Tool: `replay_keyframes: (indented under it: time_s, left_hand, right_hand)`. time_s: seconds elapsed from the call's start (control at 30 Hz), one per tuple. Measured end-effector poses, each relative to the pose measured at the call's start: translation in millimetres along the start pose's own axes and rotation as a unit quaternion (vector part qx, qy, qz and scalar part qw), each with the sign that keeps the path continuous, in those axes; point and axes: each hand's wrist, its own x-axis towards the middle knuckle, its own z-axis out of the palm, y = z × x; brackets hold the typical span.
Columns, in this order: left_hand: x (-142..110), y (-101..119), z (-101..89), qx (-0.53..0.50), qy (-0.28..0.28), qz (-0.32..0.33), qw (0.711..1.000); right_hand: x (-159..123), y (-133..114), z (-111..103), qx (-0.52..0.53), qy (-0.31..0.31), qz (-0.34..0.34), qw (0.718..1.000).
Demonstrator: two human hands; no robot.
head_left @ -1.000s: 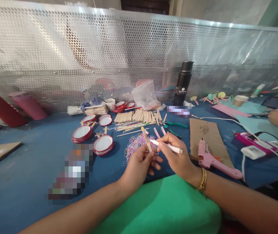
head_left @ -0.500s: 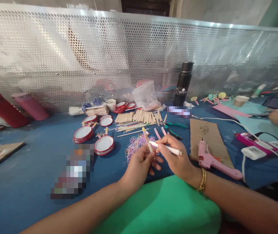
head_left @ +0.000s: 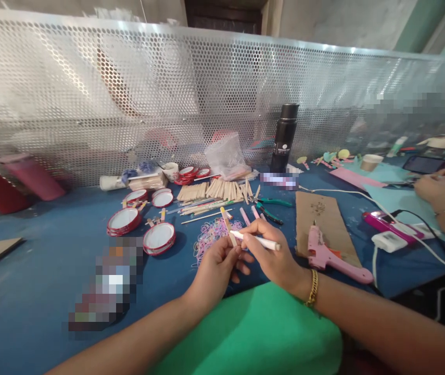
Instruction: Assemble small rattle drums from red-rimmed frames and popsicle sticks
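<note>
My left hand [head_left: 215,265] pinches the lower end of a wooden craft stick [head_left: 227,223], held tilted with its yellow-coloured tip upward. In my right hand [head_left: 275,260] is a white marker [head_left: 262,240], gripped like a pen, its tip at the face of the stick. Beneath and behind the hands lies a heap of pastel rubber bands [head_left: 208,234]. Pink pens [head_left: 244,216] rest just beyond my right fingers. Farther back, many plain craft sticks [head_left: 224,190] are spread out in a row.
Red-rimmed round lids [head_left: 160,236] lie to the left. Green-handled pliers [head_left: 272,202] and a black bottle [head_left: 284,138] stand behind. A pink glue gun [head_left: 321,252] rests on cardboard [head_left: 319,208] at right, near a white cable [head_left: 357,192]. Another person's hands [head_left: 435,190] are at far right.
My view has turned slightly right, so the table's things sit farther left. Both hands keep their hold, with the marker tip still at the stick. More of the other person's hands shows.
</note>
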Motion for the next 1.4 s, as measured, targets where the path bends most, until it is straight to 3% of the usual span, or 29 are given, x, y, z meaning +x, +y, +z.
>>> replay_keyframes:
  time_s: [0.23, 0.53, 0.77, 0.93, 1.03, 1.13, 1.2, 1.27, 1.3, 1.4]
  left_hand:
    - [0, 0, -0.3, -0.001, 0.009, -0.014, 1.000]
    - [-3, 1, 1.0, 0.007, 0.008, -0.016, 1.000]
    - [-3, 0, -0.2, 0.009, 0.002, -0.020, 1.000]
    - [-3, -2, 0.3, 0.053, -0.020, -0.028, 0.998]
    - [-18, 12, -7.8, 0.134, -0.047, -0.006, 0.990]
    - [-46, 37, -41.2, 0.287, -0.012, 0.073, 0.955]
    - [-64, 50, -82.1, 0.345, 0.066, 0.123, 0.928]
    - [-77, 56, -133.2, 0.424, 0.168, 0.157, 0.876]
    - [-82, 55, -159.7, 0.474, 0.190, 0.162, 0.844]
    - [-88, 43, -226.6, 0.605, 0.193, 0.186, 0.750]
  right_hand:
    - [1, 5, -3, -0.025, 0.036, -0.010, 0.999]
    - [0, 11, 0, -0.008, -0.013, 0.037, 0.999]
    - [1, 8, 2, 0.023, -0.004, 0.053, 0.998]
    - [3, 14, 1, 0.045, 0.011, 0.078, 0.996]
    - [2, 22, 1, 0.076, 0.032, 0.091, 0.992]
    - [1, 25, 0, 0.108, 0.030, 0.099, 0.989]
    - [1, 24, 0, 0.114, 0.027, 0.097, 0.988]
    - [1, 22, 0, 0.111, 0.026, 0.094, 0.989]
    - [1, 20, 1, 0.108, 0.025, 0.093, 0.989]
    - [0, 18, 1, 0.098, 0.022, 0.091, 0.991]
